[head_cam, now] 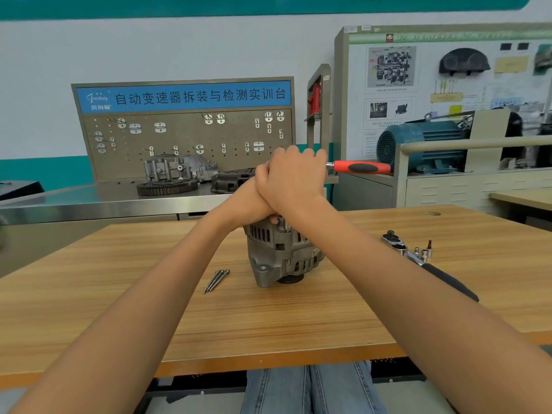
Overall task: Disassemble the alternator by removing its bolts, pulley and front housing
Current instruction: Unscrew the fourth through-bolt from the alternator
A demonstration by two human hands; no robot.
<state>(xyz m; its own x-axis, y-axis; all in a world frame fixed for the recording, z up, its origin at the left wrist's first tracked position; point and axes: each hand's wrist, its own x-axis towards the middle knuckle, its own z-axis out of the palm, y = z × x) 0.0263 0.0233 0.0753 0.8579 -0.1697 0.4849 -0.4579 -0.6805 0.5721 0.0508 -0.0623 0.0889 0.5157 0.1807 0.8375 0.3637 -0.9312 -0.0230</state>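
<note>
The grey alternator [280, 252] stands upright on the wooden table [149, 294] with its pulley [289, 279] underneath. Both my hands meet just above its top. My right hand [294, 177] grips a wrench with a red and black handle [361, 167] that sticks out to the right. My left hand [254, 192] lies against and partly under the right one; its fingers are hidden, so its hold cannot be made out. Three long bolts [216, 280] lie on the table left of the alternator.
A second ratchet with a black handle [448, 279] and small sockets [421, 252] lie to the right on the table. Behind stands a steel bench [89, 201] with a gearbox housing [176, 170], a gear ring and a pegboard. A blue motor [418, 144] sits at the back right.
</note>
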